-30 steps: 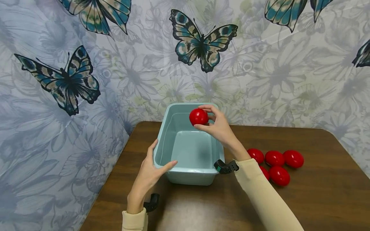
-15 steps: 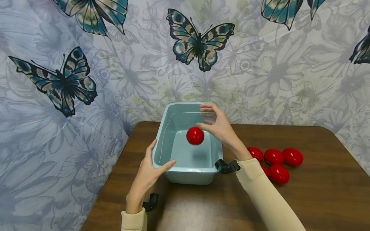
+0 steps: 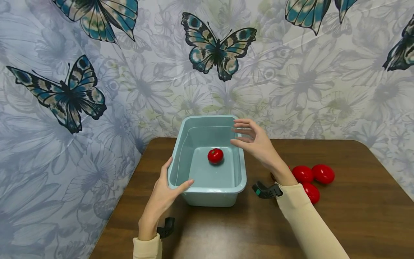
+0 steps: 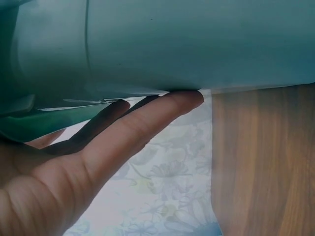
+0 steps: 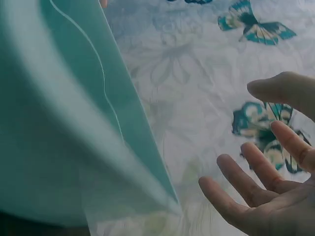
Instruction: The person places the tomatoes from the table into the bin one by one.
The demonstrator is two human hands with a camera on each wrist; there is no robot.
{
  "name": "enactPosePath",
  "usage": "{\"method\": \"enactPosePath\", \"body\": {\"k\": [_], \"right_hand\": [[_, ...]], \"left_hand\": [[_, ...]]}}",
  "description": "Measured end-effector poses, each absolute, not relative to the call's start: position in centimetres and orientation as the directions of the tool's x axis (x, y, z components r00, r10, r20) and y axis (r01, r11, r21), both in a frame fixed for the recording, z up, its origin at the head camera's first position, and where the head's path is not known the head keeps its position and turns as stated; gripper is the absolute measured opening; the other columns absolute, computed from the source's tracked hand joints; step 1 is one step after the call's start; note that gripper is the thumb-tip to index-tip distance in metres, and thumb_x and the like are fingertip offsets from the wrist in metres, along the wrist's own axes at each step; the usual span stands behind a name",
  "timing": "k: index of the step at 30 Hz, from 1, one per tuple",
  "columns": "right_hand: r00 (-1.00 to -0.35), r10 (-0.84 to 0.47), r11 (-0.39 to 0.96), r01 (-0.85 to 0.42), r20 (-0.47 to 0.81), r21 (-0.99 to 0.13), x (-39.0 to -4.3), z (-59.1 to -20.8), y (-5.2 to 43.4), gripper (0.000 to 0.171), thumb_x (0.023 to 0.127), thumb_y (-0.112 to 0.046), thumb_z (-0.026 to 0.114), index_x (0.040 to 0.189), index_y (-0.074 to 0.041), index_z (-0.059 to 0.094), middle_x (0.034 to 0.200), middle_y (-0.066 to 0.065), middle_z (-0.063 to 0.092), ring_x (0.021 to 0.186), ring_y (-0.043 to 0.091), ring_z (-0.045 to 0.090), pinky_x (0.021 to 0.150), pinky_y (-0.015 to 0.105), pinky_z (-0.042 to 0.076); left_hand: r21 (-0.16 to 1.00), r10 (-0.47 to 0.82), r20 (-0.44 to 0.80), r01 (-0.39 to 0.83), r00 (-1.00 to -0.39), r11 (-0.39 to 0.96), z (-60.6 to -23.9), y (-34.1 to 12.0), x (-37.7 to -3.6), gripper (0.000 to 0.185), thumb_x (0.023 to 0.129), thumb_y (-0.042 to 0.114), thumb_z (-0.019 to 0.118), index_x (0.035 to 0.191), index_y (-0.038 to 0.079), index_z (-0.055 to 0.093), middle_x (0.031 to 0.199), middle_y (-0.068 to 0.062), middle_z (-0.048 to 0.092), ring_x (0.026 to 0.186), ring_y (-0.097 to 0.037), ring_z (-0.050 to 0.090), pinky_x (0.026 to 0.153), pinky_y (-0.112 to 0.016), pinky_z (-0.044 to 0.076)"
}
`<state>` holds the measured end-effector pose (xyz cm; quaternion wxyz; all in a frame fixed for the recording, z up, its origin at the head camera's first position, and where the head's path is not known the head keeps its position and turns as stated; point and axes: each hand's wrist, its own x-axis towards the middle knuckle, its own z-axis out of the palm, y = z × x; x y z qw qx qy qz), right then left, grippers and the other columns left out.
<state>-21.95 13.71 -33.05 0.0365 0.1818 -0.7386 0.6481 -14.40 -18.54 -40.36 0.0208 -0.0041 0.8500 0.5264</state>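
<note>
A light blue-green plastic bin stands on the table, with one red tomato lying on its floor. My left hand rests against the bin's near left corner; its straight fingers touch the outer side and the thumb reaches over the rim. By the right rim, my right hand hovers with fingers spread and nothing in them. In the right wrist view its loose fingers show apart from the bin wall. More red tomatoes lie on the table to the right, some hidden behind the right forearm.
The brown wooden table has its far edge close to a wall covering with flowers and butterflies. A black wrist strap sits on the right wrist, another strap on the left.
My right hand has let go of the tomato, which dropped onto the bin floor. The hand has since moved right, toward the rim. My left hand keeps its place at the bin.
</note>
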Motion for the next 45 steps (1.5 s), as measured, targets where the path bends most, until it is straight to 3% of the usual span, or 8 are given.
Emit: {"method": "enactPosePath", "body": {"k": [7,13,23,26,34,40,45], "right_hand": [[-0.950,-0.130,0.172,-0.304,0.284,-0.937,-20.0,-36.2,19.9,0.054,0.097,-0.006,0.075,0.146,-0.004,0.052,0.141,0.004,0.057,0.131,0.022,0.057,0.104,0.024,0.050],[-0.955,-0.089,0.285,-0.296,0.282,-0.912,-17.0,-40.4,25.9,0.051,0.098,-0.006,0.074,0.146,-0.010,0.055,0.134,-0.012,0.061,0.122,0.003,0.059,0.098,0.016,0.050],[-0.946,-0.050,0.470,-0.306,0.321,-0.828,-12.1,-47.2,32.6,0.056,0.090,0.005,0.078,0.141,0.005,0.055,0.130,-0.019,0.061,0.114,-0.008,0.059,0.091,0.006,0.046],[-0.948,-0.062,0.523,-0.298,0.313,-0.799,-11.5,-48.3,33.3,0.059,0.088,0.002,0.082,0.141,0.003,0.057,0.132,-0.017,0.060,0.113,-0.009,0.057,0.089,0.007,0.047],[-0.963,-0.045,0.649,-0.230,0.266,-0.725,-11.1,-49.6,33.0,0.060,0.082,-0.008,0.090,0.136,-0.002,0.064,0.130,0.014,0.057,0.111,-0.022,0.042,0.085,0.001,0.042],[-0.965,-0.034,0.682,-0.213,0.261,-0.699,-11.1,-49.9,32.3,0.059,0.079,-0.006,0.092,0.133,0.000,0.066,0.126,0.018,0.056,0.110,-0.025,0.035,0.083,-0.002,0.039],[-0.964,-0.032,0.708,-0.208,0.264,-0.675,-11.2,-49.9,31.9,0.059,0.078,-0.007,0.093,0.130,-0.001,0.067,0.125,0.019,0.057,0.109,-0.025,0.034,0.081,-0.002,0.039]], "left_hand": [[0.882,0.026,-0.053,-0.034,-0.998,0.470,-40.5,-18.4,-14.7,0.112,0.085,0.056,0.084,0.168,0.033,0.012,0.168,-0.012,0.029,0.149,-0.036,0.037,0.115,-0.063,0.037],[0.879,0.028,-0.047,-0.028,-0.998,0.477,-40.6,-18.7,-14.7,0.111,0.086,0.056,0.083,0.168,0.033,0.011,0.167,-0.012,0.030,0.148,-0.036,0.038,0.114,-0.063,0.037],[0.859,0.023,-0.059,-0.039,-0.998,0.511,-40.3,-19.1,-14.9,0.111,0.087,0.059,0.080,0.168,0.036,0.008,0.168,-0.014,0.026,0.150,-0.038,0.034,0.115,-0.066,0.034],[0.863,0.025,-0.065,-0.043,-0.998,0.504,-40.3,-19.2,-14.9,0.110,0.088,0.058,0.080,0.168,0.036,0.007,0.168,-0.013,0.027,0.149,-0.038,0.036,0.114,-0.066,0.035],[0.869,0.046,-0.061,-0.030,-0.997,0.494,-40.6,-19.0,-14.9,0.109,0.089,0.056,0.080,0.168,0.035,0.008,0.169,-0.014,0.024,0.152,-0.038,0.031,0.116,-0.067,0.033],[0.865,0.050,-0.067,-0.033,-0.996,0.501,-40.6,-19.2,-14.8,0.109,0.089,0.058,0.079,0.168,0.037,0.008,0.171,-0.013,0.020,0.156,-0.038,0.024,0.117,-0.069,0.029],[0.868,0.049,-0.059,-0.027,-0.997,0.497,-40.7,-19.4,-14.8,0.109,0.088,0.058,0.080,0.168,0.037,0.009,0.170,-0.013,0.023,0.155,-0.037,0.027,0.116,-0.068,0.031]]}}
